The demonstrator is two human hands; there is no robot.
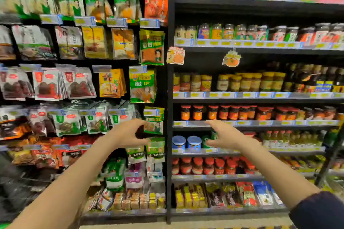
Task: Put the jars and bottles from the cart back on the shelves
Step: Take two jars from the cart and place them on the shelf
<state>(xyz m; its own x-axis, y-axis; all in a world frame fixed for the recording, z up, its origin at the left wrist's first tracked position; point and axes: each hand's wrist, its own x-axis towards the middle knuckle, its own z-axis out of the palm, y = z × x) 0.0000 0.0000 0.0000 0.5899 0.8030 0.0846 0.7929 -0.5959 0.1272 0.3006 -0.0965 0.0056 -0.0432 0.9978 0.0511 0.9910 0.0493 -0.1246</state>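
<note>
Head view, facing the shelves. Both arms reach forward at mid-height.

Left hand (128, 134): fingers and thumb curved apart in a wide C with nothing between them. It is in front of the hanging packets (74, 122) of the left bay.

Right hand (226, 135): fingers stretched toward the left, thumb spread below, holding nothing. It is in front of a shelf (279, 149) in the right bay.

Two blue-lidded jars (194, 143) stand side by side on that shelf, just left of the right fingertips. A green-lidded jar (205, 140) is partly hidden behind those fingers (whether they touch it cannot be told).

Red-lidded jars (219, 112) fill the shelf above, with more on the shelf below. Bottles (290, 136) stand on the same shelf, to the right of the wrist.

A dark wire frame (20, 188) sits at lower left. It is too blurred to tell whether it is the cart.
</note>
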